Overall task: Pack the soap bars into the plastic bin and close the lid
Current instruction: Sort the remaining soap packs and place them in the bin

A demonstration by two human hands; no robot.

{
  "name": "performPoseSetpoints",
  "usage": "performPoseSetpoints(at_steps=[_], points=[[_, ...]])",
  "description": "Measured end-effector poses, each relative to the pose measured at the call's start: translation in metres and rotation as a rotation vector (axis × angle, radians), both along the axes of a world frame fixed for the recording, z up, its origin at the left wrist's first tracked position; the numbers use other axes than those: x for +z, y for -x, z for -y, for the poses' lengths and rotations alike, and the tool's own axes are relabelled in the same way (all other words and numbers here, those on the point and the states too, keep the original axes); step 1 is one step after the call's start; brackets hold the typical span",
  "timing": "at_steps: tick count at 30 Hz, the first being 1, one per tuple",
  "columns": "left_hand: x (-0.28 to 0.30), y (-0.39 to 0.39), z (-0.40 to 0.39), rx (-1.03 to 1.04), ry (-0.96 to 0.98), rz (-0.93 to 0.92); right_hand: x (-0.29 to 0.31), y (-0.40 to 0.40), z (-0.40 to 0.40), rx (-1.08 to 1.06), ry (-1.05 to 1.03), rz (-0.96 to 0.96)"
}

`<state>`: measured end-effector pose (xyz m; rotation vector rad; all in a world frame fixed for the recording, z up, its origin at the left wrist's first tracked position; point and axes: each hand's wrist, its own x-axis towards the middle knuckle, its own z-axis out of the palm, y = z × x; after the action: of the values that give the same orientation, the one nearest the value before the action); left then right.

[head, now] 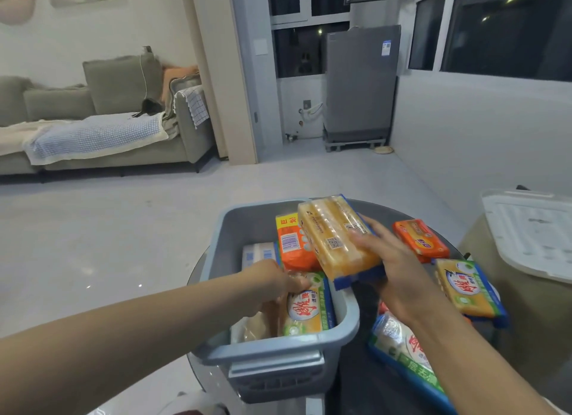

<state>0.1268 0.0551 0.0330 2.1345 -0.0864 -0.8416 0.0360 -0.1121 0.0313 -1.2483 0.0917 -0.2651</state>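
Where the grey plastic bin (pixel 280 349) sits on the dark round table (pixel 356 383), it already holds an orange soap pack (pixel 292 244), a white one (pixel 258 253) and a green-yellow pack (pixel 309 312); left hand (pixel 275 286) reaches inside, fingers curled on that green-yellow pack; right hand (pixel 399 269) grips a yellow soap multipack (pixel 337 238) over the bin; more packs (pixel 421 240) lie on the table; white lid (pixel 532 232) lies apart, right.

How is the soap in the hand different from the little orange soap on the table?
The held soap is a long pale yellow pack with blue edges; the orange soap is a smaller single bar in an orange wrapper.
The held soap is gripped by the right hand above the bin; the orange soap lies on the table, outside the bin.
Both are wrapped in shiny plastic.
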Motion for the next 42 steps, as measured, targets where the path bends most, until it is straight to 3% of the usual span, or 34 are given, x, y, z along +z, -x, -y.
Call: performPoseSetpoints(at_steps=[6,13,19,26,32,42], points=[[0.001,-0.003,-0.005,-0.096,-0.051,0.175,0.006,0.006,-0.007,-0.056,0.066,0.020],[0.010,-0.001,-0.013,-0.005,0.017,0.056,0.009,0.012,-0.015,-0.118,0.149,0.037],[0.027,0.010,-0.024,0.105,0.292,0.065,0.010,0.018,-0.027,-0.188,0.277,0.089],[0.037,0.021,-0.034,-0.057,0.572,-0.009,-0.001,0.023,-0.054,-0.193,0.450,0.020],[0.035,0.017,-0.042,-0.065,0.518,-0.074,-0.002,0.020,-0.049,-0.194,0.671,-0.073],[0.024,0.010,-0.041,-0.131,0.235,-0.127,-0.009,0.019,-0.040,-0.096,0.668,-0.190]])
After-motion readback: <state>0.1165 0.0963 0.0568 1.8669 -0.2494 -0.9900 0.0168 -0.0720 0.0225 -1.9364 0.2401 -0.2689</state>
